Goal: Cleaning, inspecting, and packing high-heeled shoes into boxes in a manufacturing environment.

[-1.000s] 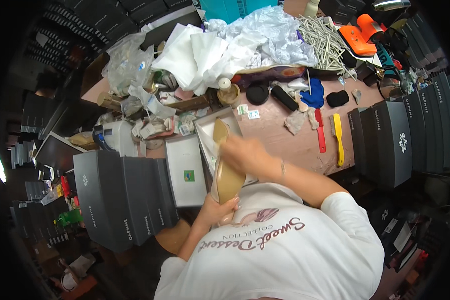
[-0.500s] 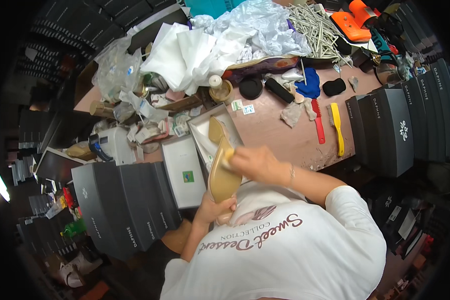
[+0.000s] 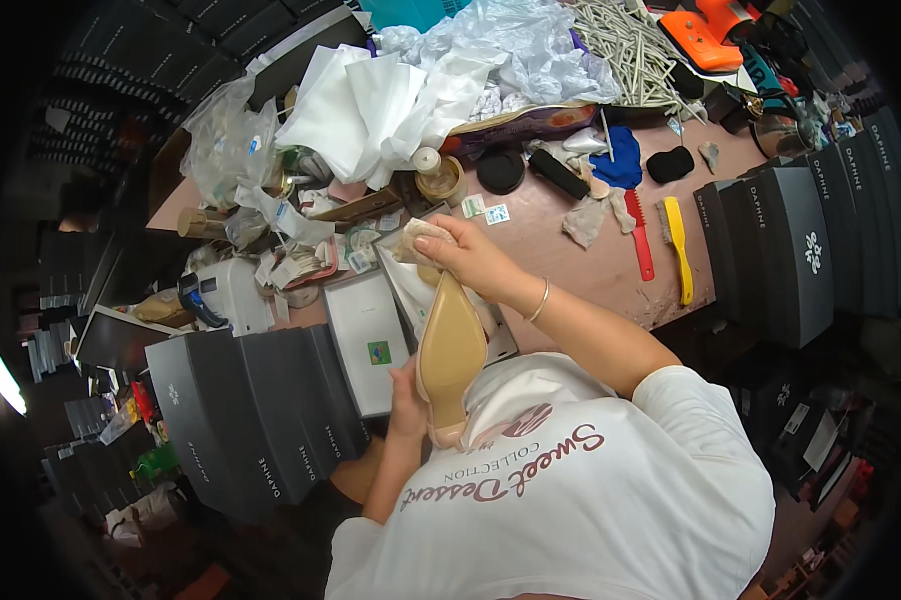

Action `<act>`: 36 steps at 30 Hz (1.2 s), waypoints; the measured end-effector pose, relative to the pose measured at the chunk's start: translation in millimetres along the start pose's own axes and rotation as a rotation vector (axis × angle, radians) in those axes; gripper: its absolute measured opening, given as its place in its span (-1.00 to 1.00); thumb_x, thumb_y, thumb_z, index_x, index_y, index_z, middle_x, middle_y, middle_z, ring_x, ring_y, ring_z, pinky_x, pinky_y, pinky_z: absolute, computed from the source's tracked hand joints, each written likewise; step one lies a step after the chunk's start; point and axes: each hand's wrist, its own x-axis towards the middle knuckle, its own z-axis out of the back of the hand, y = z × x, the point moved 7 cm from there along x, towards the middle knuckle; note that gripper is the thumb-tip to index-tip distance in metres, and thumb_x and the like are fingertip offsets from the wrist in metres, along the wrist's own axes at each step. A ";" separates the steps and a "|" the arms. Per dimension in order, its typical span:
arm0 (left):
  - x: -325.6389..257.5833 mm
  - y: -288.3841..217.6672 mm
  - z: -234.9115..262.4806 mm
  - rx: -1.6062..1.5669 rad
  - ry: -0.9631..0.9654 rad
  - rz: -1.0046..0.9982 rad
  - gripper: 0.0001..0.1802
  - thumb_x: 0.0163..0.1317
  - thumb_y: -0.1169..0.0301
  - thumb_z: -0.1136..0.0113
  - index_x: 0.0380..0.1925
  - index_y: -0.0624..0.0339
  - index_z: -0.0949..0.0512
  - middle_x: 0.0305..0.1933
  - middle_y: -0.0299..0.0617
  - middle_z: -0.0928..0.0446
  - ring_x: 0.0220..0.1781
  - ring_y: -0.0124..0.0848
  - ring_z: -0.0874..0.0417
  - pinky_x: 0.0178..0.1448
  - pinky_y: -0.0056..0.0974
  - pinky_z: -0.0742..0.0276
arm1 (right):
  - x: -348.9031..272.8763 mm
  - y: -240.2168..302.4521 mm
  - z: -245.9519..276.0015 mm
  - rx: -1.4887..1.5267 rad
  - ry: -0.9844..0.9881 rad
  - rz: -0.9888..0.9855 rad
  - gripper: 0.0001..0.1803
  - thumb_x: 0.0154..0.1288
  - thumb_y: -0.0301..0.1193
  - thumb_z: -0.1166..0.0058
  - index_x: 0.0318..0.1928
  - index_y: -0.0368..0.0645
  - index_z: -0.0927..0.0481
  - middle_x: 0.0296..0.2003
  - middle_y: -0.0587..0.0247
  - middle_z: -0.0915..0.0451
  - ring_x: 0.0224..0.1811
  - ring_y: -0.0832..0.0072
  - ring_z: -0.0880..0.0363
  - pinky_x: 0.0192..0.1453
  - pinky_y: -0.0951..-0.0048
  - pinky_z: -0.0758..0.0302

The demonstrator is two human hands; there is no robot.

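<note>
My left hand point(image 3: 407, 403) is closed around the side of a beige pointed-toe shoe point(image 3: 453, 345). The shoe's smooth tan sole faces up and its pointed toe is directed away from my body; its other end is against my shirt. Just beyond the toe, my right hand point(image 3: 462, 260) pinches a crumpled off-white cloth point(image 3: 422, 236), which is off the sole. Under the cloth and shoe lies an open shoebox point(image 3: 500, 340) lined with white paper. Part of another tan shoe point(image 3: 429, 275) shows inside it, mostly covered. The pale box lid point(image 3: 363, 318), with a green sticker, lies to the left.
Dark shoeboxes stand at left point(image 3: 255, 410) and right point(image 3: 785, 260). A red brush point(image 3: 639, 240) and a yellow brush point(image 3: 677, 250) lie on the pink table point(image 3: 550, 270). Farther back are a bottle point(image 3: 432, 172), black sponges point(image 3: 501, 172), white paper point(image 3: 345, 115) and a pile of sticks point(image 3: 630, 55).
My right hand has moved from the sole up and away, past the toe, with the cloth now plainly visible in it. The shoe has turned so its sole faces up more fully.
</note>
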 end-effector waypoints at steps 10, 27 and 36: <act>51.0 -3.1 -6.8 -0.293 0.068 0.122 -0.19 0.28 -0.12 0.15 0.27 0.39 -0.17 0.20 0.18 -0.34 0.10 -0.08 -0.54 -0.06 -0.12 -0.66 | 6.3 -8.1 71.0 -0.480 -0.235 0.133 -0.77 0.32 -0.38 -0.06 -0.07 -0.21 -0.58 -0.31 0.38 -0.47 -0.41 0.64 -0.38 -0.37 0.58 -0.37; 60.6 -6.6 3.0 -0.371 -0.016 0.150 -0.19 0.27 -0.08 0.10 0.31 0.35 -0.12 0.21 0.17 -0.34 0.08 -0.06 -0.55 0.07 -0.08 -0.58 | 106.3 -7.8 69.9 -1.159 -0.166 0.534 -0.40 -0.02 -0.57 -0.18 0.11 0.04 -0.44 0.09 0.04 -0.41 0.00 0.08 -0.51 0.03 0.25 -0.52; 48.2 -10.0 -4.3 -0.328 0.076 0.105 -0.09 0.14 -0.14 0.03 0.30 0.36 -0.13 0.14 0.21 -0.35 0.05 -0.11 -0.54 -0.03 -0.13 -0.61 | 36.7 71.3 102.3 -1.034 -0.525 0.778 -0.52 0.19 -0.56 -0.11 0.15 -0.08 -0.47 -0.02 0.05 -0.47 -0.08 0.17 -0.54 0.00 0.28 -0.52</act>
